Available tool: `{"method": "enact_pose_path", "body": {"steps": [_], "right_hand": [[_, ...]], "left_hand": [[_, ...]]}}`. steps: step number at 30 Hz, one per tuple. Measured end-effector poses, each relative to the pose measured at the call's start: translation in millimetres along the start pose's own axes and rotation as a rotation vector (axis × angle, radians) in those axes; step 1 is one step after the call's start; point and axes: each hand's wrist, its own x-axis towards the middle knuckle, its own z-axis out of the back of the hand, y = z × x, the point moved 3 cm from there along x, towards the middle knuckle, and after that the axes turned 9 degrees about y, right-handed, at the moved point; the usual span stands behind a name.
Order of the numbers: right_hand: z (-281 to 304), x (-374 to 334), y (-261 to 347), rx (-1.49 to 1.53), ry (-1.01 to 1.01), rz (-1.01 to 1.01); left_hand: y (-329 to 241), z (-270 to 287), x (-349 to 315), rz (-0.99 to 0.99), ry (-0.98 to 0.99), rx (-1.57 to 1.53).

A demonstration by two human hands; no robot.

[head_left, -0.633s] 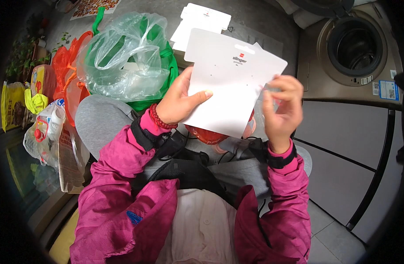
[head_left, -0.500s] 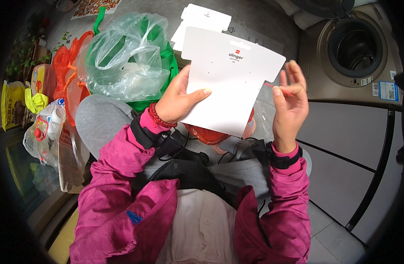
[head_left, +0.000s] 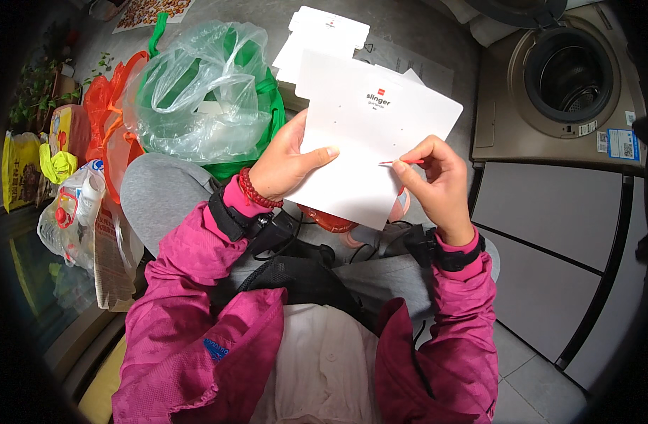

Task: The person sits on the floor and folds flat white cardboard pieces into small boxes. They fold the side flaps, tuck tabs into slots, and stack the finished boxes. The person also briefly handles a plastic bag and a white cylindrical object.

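Note:
My left hand (head_left: 287, 161) grips a white cardboard hang card (head_left: 359, 138) at its left edge, thumb flat on the front and fingers behind it. The card has a small printed logo near the top and several tiny holes. Over the card's right side, my right hand (head_left: 442, 185) pinches a thin red strand (head_left: 408, 162) between thumb and forefinger. Its tip points left across the card, close to the surface; whether it touches I cannot tell. Below the card a red bowl-like thing (head_left: 327, 219) shows partly, mostly hidden.
More white cards (head_left: 331, 35) lie stacked beyond. To the left are a clear plastic bag (head_left: 204, 92) over a green bag (head_left: 271, 106), an orange-red bag (head_left: 101, 106) and a bag with bottles (head_left: 80, 205). A front-loading washing machine (head_left: 500, 106) stands at the right above grey cabinet doors (head_left: 550, 212).
My right hand has moved left and down from beside the card to over its face, carrying the red strand. The card has tilted slightly; my left hand keeps its hold.

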Motion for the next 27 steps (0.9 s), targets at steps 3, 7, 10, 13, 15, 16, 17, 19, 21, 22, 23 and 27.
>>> {"method": "enact_pose_path", "body": {"steps": [3, 7, 10, 13, 15, 16, 17, 19, 21, 22, 23, 27], "right_hand": [[4.7, 0.3, 0.0, -0.066, -0.037, -0.044], [26.4, -1.0, -1.3, 0.017, -0.089, -0.111], [65.7, 0.9, -5.8, 0.016, -0.168, -0.129], [109.0, 5.5, -25.6, -0.016, -0.285, -0.143], [134.7, 12.2, -49.6, -0.089, -0.366, -0.223], [144.5, 17.6, -64.1, -0.120, -0.399, -0.246], [153.1, 22.5, -78.9, -0.132, -0.435, -0.266], [163.3, 31.8, -111.1, -0.140, -0.450, -0.363], [169.3, 39.0, -139.4, -0.050, -0.477, -0.409], [171.6, 43.2, -151.1, -0.025, -0.458, -0.415], [172.8, 47.4, -162.4, 0.029, -0.433, -0.414], [168.8, 59.0, -199.1, 0.316, -0.291, -0.465]], "left_hand": [[2.3, 1.6, 0.6, -0.020, -0.020, 0.048], [4.2, 13.4, 1.7, 0.006, -0.078, 0.433], [9.7, 21.7, 0.3, 0.084, -0.159, 0.801], [18.5, 21.0, -0.5, 0.055, -0.135, 1.116], [23.6, 20.6, 1.6, -0.030, -0.120, 1.129], [26.4, 21.4, 2.3, -0.021, -0.101, 1.158], [29.0, 22.5, 3.2, 0.006, -0.084, 1.185], [31.5, 21.7, 2.6, -0.022, -0.046, 1.172], [32.3, 21.5, 2.3, -0.015, -0.017, 1.144], [32.1, 21.5, 2.1, -0.004, -0.004, 1.123], [32.0, 21.4, 2.0, 0.017, 0.007, 1.096], [24.6, 21.5, 0.8, 0.061, -0.004, 1.066]]}}
